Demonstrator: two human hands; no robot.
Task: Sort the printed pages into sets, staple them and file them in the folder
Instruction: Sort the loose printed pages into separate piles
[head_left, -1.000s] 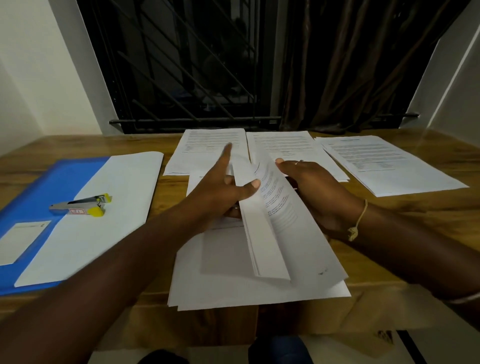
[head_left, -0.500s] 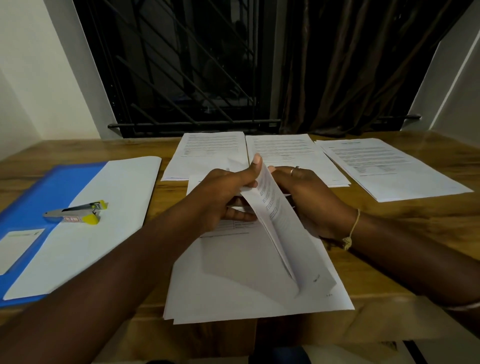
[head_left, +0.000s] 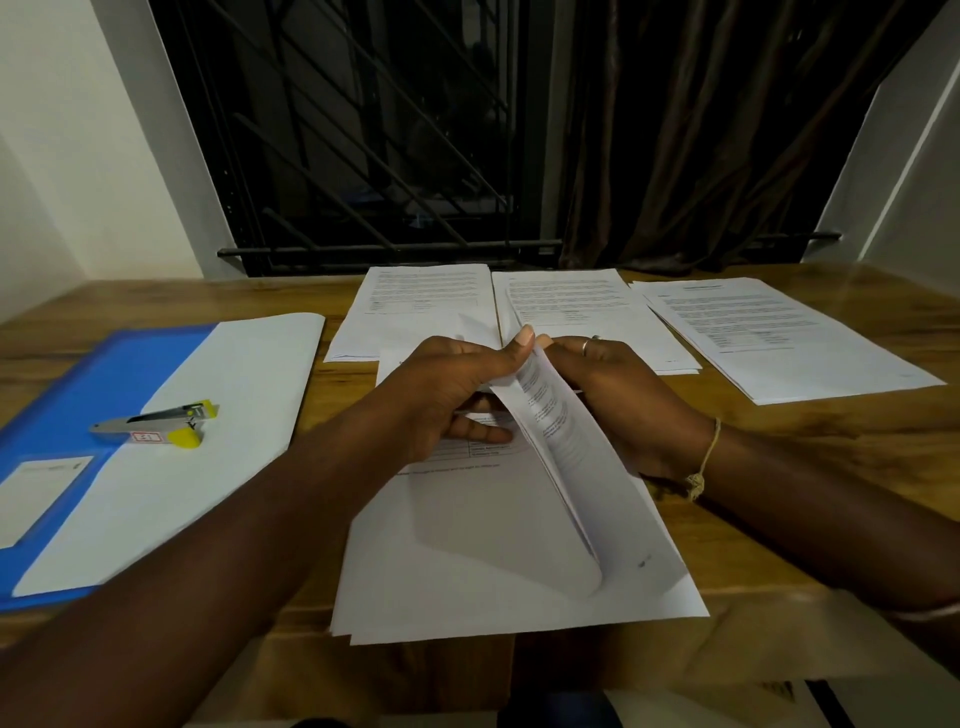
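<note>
At table (head_left: 779, 441) centre, above the stack (head_left: 493, 597), lifted pages (head_left: 582, 467) gripped by left hand (head_left: 447, 395) and right hand (head_left: 623, 405), both curled round them; at left, stapler (head_left: 156, 428) on blue folder (head_left: 119, 369).

table (head_left: 130, 306): glossy wood | pages (head_left: 493, 561): matt paper | folder (head_left: 104, 374): smooth plastic

Curled white pages (head_left: 566, 457) atop near stack (head_left: 493, 582)
</note>
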